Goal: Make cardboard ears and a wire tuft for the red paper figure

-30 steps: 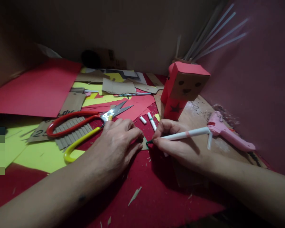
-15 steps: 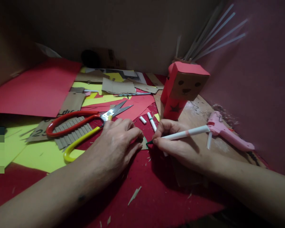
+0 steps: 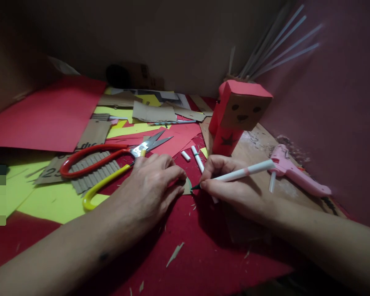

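My right hand is closed around a white felt-tip pen with a dark green tip. The tip touches the edge of a small piece of cardboard, where a green mark shows. Fingers of my left hand press that cardboard against the red surface, covering much of it. Beside my left hand lie scissors with one red and one yellow handle, blades apart. Between the hands and the back are a second white pen and a small white cap.
A red box figure with a cardboard face stands behind my right hand. A pink glue gun lies at the right on a wooden board. Red paper, corrugated cardboard and yellow sheets spread across the left. White sticks rise at the back right.
The pen tip and my right hand have shifted very slightly, the tip a little lower along the cardboard's edge. My left hand stays in place.
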### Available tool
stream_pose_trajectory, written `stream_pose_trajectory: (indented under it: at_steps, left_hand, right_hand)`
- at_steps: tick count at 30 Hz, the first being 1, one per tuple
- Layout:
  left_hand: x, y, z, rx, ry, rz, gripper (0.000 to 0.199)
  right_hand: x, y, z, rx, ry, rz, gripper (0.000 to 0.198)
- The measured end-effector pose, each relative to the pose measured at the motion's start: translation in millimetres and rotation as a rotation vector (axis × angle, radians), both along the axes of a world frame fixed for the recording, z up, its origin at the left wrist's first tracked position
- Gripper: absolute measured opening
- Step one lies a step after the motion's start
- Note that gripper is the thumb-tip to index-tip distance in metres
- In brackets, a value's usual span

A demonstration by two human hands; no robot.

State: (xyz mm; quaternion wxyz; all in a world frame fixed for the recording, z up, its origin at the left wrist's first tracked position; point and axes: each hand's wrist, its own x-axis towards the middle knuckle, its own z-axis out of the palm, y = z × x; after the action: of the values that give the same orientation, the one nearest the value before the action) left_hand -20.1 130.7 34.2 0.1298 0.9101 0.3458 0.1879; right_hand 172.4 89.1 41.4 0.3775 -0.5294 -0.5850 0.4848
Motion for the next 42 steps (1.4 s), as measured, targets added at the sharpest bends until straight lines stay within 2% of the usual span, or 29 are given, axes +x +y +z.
stream_pose_trajectory:
  at_steps: [3,11,16,22,34,39,42]
  left_hand:
    - [0,0,1.9,-0.032,0.009,0.01,0.015]
    - [3,1,8.0,-0.094,0.046,0.036,0.013]
    - [2,1,6.3,-0.086,0.044,0.031,0.013]
    - [2,2,4.6,-0.068,0.039,0.035,0.014]
    - [1,1,3.5,-0.052,0.013,0.014,0.015]
    - [2,1,4.8,-0.071,0.026,0.021,0.015]
    - [2,1,5.4,-0.08,0.042,0.025,0.015]
  right_hand:
    - [0,0,3,-0.023,0.041,-0.024,0.01]
    - [-1,-3,-5,0.116,-0.114,-0.102,0.01]
    - [1,-2,-7,0.113,-0.123,-0.036,0.008]
    - [0,0,-8,0.197,-0.118,0.006,0.011]
    - [0,-2,-6,0.09,-0.109,0.056,0.012]
    - [-1,-1,0,-0.044,0.046,0.024,0.011]
    - [0,-2,-2,0.012,0.005,-0.039,0.01]
